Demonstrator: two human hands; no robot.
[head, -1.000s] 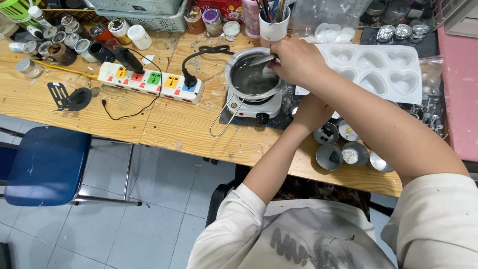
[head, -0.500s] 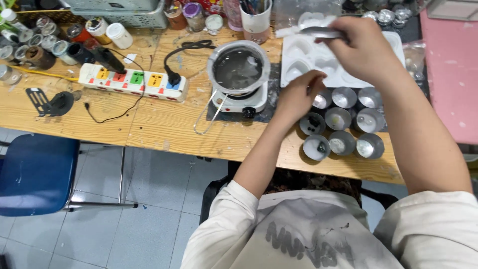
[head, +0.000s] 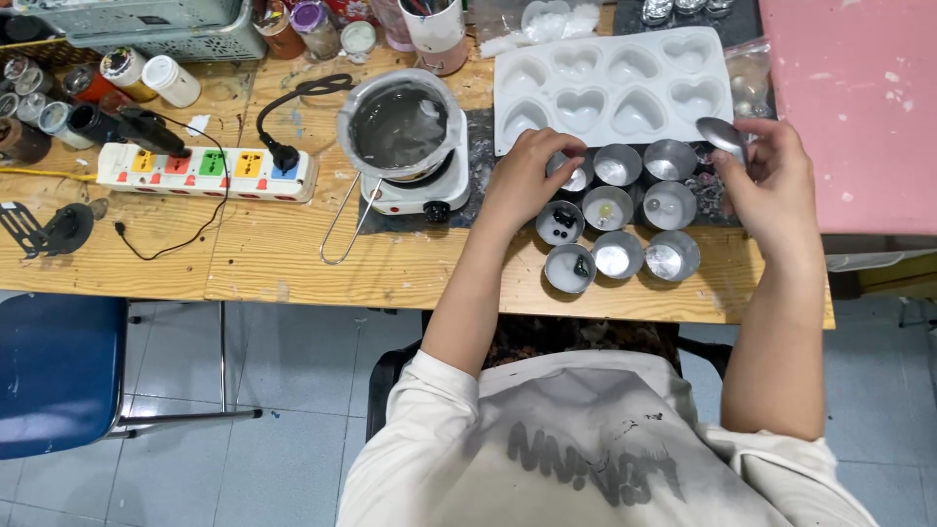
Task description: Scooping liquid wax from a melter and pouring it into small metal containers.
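Several small round metal tins (head: 619,214) stand in rows near the front edge of a wooden table (head: 293,254). My left hand (head: 527,171) rests on the back-left tin of the group, fingers curled over its rim. My right hand (head: 771,185) is shut on a metal spoon (head: 720,134), holding it just right of the tins with the bowl pointing left. Behind the tins lies a white mould with heart-shaped cavities (head: 612,83). A small pot of grey liquid (head: 400,122) sits on a white electric hotplate (head: 415,193) to the left.
A white power strip with coloured sockets (head: 205,173) lies left of the hotplate, cables trailing. Jars and bottles (head: 127,73) crowd the back left by a grey basket (head: 127,24). A pink board (head: 859,107) covers the right. A blue chair (head: 59,371) stands below left.
My right hand has carried the spoon from over the pot rightward, past the mould, to beside the tins. My left hand has moved up onto the back-left tin. The view has shifted.
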